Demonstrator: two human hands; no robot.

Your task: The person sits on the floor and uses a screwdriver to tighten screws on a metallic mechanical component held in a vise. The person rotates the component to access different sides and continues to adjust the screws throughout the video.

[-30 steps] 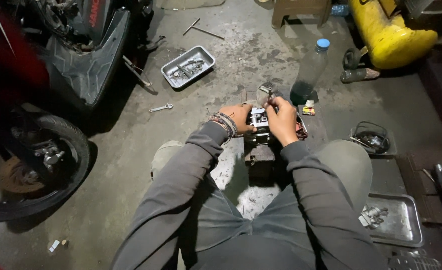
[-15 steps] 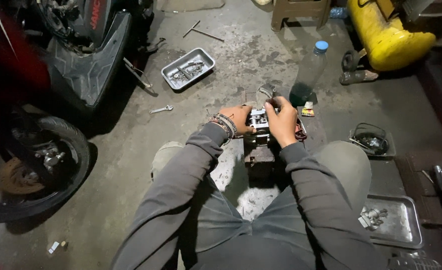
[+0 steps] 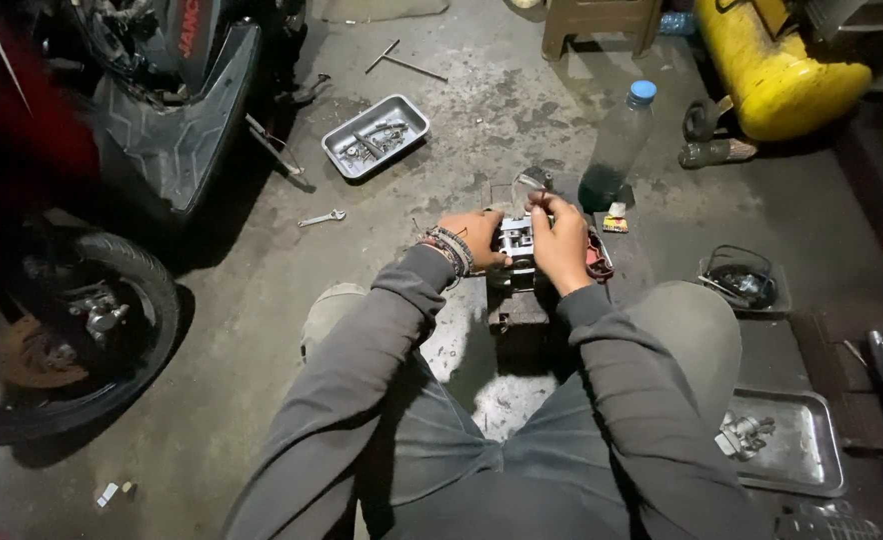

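Observation:
My left hand (image 3: 477,235) grips the left side of a small metal engine part (image 3: 515,240) that rests on a dark block (image 3: 518,300) between my knees. My right hand (image 3: 559,240) lies over the part's right side, its fingers pinching a thin tool or small piece at the top; what exactly is too small to tell. Beaded bracelets circle my left wrist. Both arms wear grey sleeves.
A red motorbike (image 3: 112,130) with its wheel (image 3: 72,340) stands at the left. A metal tray of parts (image 3: 375,135) and a small wrench (image 3: 322,217) lie ahead. A plastic bottle (image 3: 617,145), a yellow tank (image 3: 772,70), a stool (image 3: 597,20) and a second tray (image 3: 782,440) surround me.
Both hands stay on the engine part with only slight finger movement. The view has barely shifted.

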